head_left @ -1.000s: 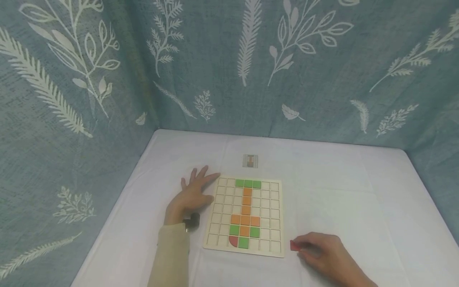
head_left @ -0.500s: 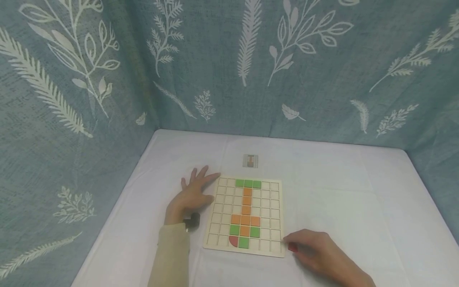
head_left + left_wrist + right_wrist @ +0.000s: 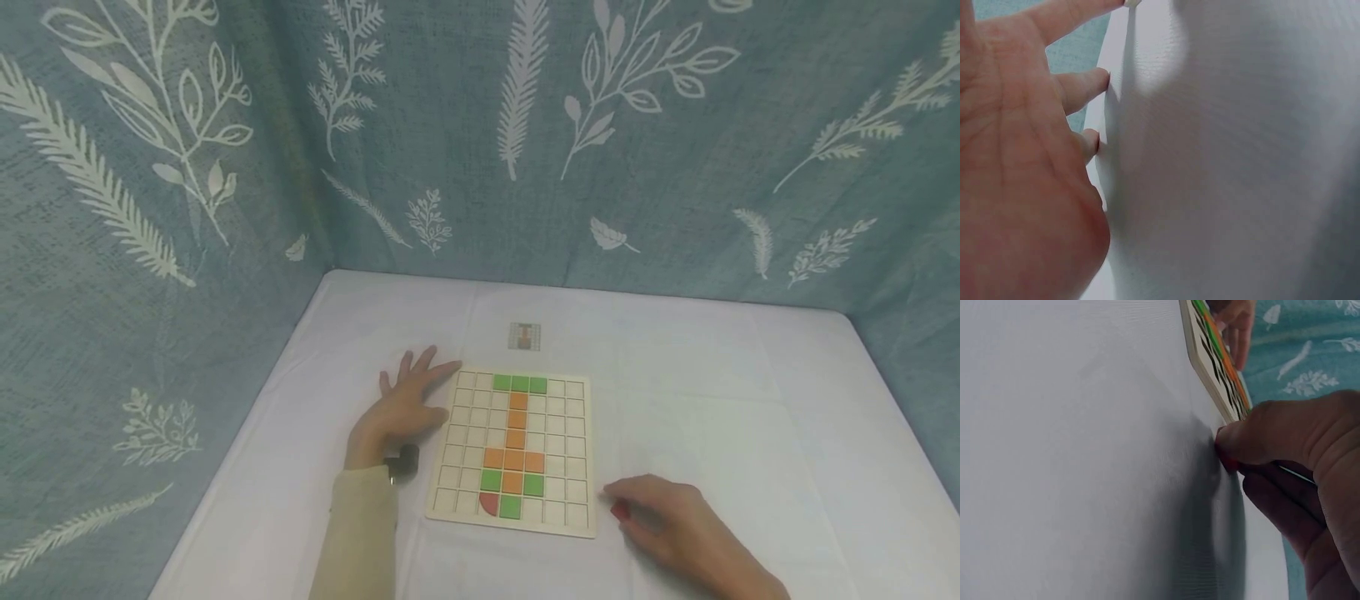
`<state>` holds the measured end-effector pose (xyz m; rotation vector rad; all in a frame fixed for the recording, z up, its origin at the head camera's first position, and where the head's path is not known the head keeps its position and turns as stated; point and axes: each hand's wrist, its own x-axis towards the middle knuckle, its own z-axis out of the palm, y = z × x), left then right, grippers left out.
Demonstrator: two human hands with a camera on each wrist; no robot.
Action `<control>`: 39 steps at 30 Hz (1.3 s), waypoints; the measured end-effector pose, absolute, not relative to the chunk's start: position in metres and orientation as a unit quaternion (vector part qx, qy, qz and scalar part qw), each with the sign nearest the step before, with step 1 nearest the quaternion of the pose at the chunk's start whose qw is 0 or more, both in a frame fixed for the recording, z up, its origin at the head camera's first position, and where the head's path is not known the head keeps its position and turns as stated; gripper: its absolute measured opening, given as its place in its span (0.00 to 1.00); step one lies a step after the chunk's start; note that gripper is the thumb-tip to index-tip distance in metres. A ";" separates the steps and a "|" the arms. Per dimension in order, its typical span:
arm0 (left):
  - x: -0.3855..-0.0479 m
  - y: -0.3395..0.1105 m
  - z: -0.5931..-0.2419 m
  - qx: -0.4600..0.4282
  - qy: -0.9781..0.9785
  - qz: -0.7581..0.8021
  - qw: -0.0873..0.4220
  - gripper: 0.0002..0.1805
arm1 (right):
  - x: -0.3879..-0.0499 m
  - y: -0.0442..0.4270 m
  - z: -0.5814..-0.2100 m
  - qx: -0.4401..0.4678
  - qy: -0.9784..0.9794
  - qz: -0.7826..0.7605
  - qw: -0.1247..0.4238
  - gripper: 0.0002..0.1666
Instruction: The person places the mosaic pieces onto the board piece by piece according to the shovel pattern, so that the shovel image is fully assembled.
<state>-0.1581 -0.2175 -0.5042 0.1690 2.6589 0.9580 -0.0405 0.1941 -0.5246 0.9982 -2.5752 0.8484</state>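
A wooden grid board lies on the white table, bearing a column of orange tiles with green tiles at its far end and several more tiles near its front. One red quarter-round tile sits in the front row. My left hand rests at the board's left side, fingers spread, thumb and index finger by its edge. Just off the board's front right corner, my right hand pinches a small red tile. In the right wrist view the thumb covers much of this red tile, so its full shape is hidden.
Beyond the board lies a small pattern card showing a coloured grid. A blue-green curtain with white leaf prints hangs behind the table and along its left side. The white table extends to the right.
My right hand moved left to the board's edge with the red tile, then drew slightly back right. The red tile has turned between the fingers. My left hand and the board stay put.
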 end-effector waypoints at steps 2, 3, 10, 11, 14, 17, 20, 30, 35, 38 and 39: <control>-0.158 -0.217 -0.504 0.059 0.928 0.334 0.154 0.46 | -0.040 0.195 -0.525 0.344 -0.885 0.288 0.125 0.29; -0.158 -0.217 -0.504 0.059 0.928 0.335 0.154 0.46 | -0.040 0.195 -0.525 0.342 -0.886 0.287 0.122 0.28; -0.158 -0.218 -0.504 0.059 0.927 0.338 0.153 0.47 | -0.038 0.195 -0.525 0.316 -0.900 0.278 0.112 0.23; -0.159 -0.217 -0.504 0.060 0.927 0.337 0.152 0.47 | -0.038 0.195 -0.525 0.316 -0.900 0.278 0.113 0.23; -0.159 -0.218 -0.505 0.060 0.927 0.338 0.151 0.47 | -0.038 0.194 -0.526 0.325 -0.894 0.290 0.107 0.25; -0.159 -0.218 -0.505 0.061 0.927 0.338 0.150 0.47 | -0.039 0.194 -0.529 0.345 -0.881 0.306 0.104 0.28; -0.159 -0.218 -0.505 0.062 0.927 0.338 0.150 0.47 | -0.040 0.194 -0.531 0.355 -0.875 0.313 0.106 0.30; -0.159 -0.219 -0.504 0.067 0.928 0.335 0.152 0.47 | -0.042 0.191 -0.528 0.357 -0.871 0.313 0.129 0.27; -0.159 -0.219 -0.503 0.065 0.925 0.340 0.155 0.47 | -0.047 0.187 -0.518 0.379 -0.849 0.345 0.127 0.29; -0.160 -0.219 -0.503 0.067 0.924 0.342 0.156 0.47 | -0.049 0.182 -0.511 0.378 -0.843 0.369 0.104 0.29; -0.160 -0.219 -0.503 0.068 0.924 0.342 0.156 0.47 | -0.050 0.180 -0.509 0.378 -0.840 0.376 0.098 0.29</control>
